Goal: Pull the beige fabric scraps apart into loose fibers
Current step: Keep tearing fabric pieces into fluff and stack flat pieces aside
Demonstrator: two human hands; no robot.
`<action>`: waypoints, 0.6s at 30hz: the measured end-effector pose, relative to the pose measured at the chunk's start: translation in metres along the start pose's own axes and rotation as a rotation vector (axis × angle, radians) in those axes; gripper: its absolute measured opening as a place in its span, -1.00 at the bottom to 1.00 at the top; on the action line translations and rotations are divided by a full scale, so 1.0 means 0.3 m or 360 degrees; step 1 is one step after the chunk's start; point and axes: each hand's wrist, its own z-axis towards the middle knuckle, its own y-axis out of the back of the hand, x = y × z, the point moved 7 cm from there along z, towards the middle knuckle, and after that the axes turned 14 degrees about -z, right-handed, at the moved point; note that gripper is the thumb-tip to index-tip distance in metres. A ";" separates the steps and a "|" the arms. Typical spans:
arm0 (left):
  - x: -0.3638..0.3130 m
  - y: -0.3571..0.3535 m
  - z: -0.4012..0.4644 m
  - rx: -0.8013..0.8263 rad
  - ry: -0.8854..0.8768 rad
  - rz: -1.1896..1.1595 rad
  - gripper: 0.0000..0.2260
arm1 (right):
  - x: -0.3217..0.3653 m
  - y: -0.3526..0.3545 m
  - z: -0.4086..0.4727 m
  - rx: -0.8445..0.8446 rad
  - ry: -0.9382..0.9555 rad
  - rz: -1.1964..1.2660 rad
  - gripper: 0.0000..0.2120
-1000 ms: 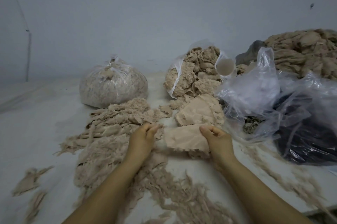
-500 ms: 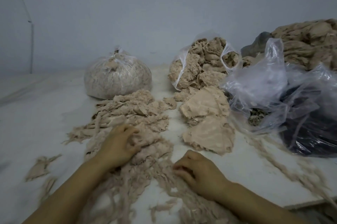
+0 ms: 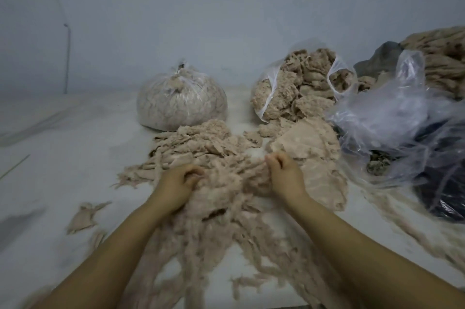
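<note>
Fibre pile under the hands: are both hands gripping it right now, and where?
Yes. The left hand grips the shredded beige fibre pile at its left side; the right hand clutches a tuft at its upper right edge.

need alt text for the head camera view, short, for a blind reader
Both hands grip a mound of shredded beige fibers on a white table, the left hand and right hand with fingers curled into it. Behind sit a tied clear bag of fibers and an open bag of scraps.
</note>
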 end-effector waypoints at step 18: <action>0.008 -0.123 -0.059 0.0429 -0.0054 0.0037 -0.75 | 0.103 -0.135 -0.169 0.0641 0.0629 -0.0459 -0.38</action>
